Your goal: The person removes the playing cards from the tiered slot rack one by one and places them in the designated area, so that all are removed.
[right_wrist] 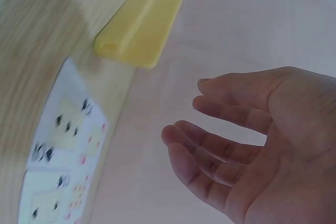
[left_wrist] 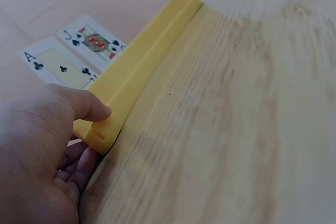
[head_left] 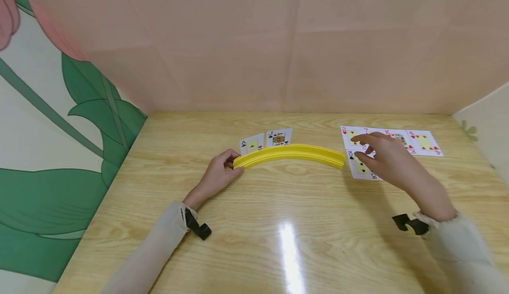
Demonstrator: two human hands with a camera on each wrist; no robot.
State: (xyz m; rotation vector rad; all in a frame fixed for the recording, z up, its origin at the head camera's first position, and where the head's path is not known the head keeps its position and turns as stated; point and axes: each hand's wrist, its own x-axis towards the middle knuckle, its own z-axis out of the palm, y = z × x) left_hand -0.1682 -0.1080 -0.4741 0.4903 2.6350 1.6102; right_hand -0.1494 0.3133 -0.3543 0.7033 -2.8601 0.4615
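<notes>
My left hand pinches the left end of a curved yellow playing card holder, thumb on one side and fingers on the other. An ace of clubs and a jack of spades stand upright in its slot. Over on the right, my right hand hovers above a group of face-up playing cards, its fingers loosely bent and nothing between them. Under that hand show a two of hearts and a black three; other cards are partly hidden by it.
The wooden table meets a pink cloth-like backdrop along its far edge. At the right end of the card row lies a four of hearts. A wall with painted leaves borders the left side.
</notes>
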